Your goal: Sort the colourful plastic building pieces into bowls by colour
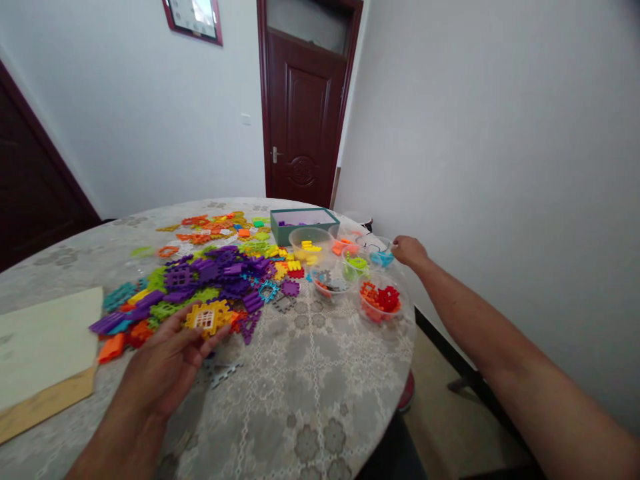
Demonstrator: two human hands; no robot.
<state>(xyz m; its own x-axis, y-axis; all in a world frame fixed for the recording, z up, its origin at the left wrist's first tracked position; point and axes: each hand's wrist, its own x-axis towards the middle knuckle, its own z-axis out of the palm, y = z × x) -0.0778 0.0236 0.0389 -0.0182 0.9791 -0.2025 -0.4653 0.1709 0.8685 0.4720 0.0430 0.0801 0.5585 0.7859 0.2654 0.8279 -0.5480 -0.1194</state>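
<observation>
Left hand point(173, 348) holds yellow piece point(216, 316), right hand point(410, 251) by bowl point(371, 248) of blue pieces point(384, 259).

On the near right, the counter point(270, 413) is offering a broad stretch of bare cloth where a hand could be passing low. Farther off, this lane is narrowing between the heap of plastic pieces point(220, 270) and the clear bowls point(321, 239), and yellow pieces point(295, 266) are closing its far end. Beyond, the green box point(300, 234) is standing as a walled obstacle. The bowls are crowding together on the right, where the right hand point(411, 252) is occupying the outer side. The left hand point(173, 357), holding a yellow piece point(220, 315), is blocking the heap's near edge. Open air is stretching above the heap, and the pale sheet point(47, 340) is lying flat on the left.
</observation>
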